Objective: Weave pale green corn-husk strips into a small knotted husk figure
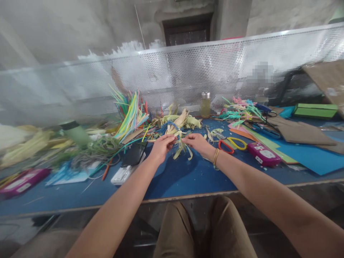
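Note:
Over the middle of the blue table, my left hand [163, 146] pinches one side of a pale green strip bundle [184, 147] that looks like corn husk. From the other side, my right hand [198, 142] has thumb and fingers closed on the same bundle. Loose strip ends dangle below my fingertips. Just behind them lie a blue fuzzy loop [169, 125] and a heap of dry husks [182, 121]. To the right of my right hand are scissors [231, 144] with red and yellow handles. The exact knot or join between my fingers is too small to make out.
Colourful pipe cleaners [131, 113] stand behind on the left, near a dark phone [133, 154] and a green bottle [75, 133]. A purple box [263, 154], blue paper [303, 154] and cardboard [303, 133] lie right. A perforated metal screen [150, 77] borders the table's back.

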`<state>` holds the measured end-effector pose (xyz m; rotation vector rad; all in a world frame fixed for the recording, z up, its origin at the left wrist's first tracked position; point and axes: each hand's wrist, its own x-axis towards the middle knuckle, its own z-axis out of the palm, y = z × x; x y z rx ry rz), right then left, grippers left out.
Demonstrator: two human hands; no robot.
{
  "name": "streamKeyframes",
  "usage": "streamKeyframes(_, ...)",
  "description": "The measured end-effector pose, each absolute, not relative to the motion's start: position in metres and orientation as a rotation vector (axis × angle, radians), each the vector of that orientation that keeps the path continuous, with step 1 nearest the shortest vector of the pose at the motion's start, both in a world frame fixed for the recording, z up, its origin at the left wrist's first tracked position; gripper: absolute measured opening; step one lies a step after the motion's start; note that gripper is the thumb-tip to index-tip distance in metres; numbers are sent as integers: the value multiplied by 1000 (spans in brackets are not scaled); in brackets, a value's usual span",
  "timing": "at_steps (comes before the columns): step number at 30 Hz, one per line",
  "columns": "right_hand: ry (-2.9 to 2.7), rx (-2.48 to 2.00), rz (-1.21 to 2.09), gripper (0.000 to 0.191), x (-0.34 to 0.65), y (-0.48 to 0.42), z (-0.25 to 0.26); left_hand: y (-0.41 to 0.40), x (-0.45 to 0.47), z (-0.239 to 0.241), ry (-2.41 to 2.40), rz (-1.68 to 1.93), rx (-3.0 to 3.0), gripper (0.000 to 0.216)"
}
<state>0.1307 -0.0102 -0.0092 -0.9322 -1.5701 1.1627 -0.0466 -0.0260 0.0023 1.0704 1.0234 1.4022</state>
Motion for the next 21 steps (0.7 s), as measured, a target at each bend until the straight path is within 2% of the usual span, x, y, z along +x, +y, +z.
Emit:
streamKeyframes(13,-1548,-939,1158,43,130,-10,-9,-27,-46,5,1020,1410,1029,22)
streamKeyframes(21,-1587,-909,1159,42,129,-16,-6,-28,-43,-3,1015,1254,1271,24)
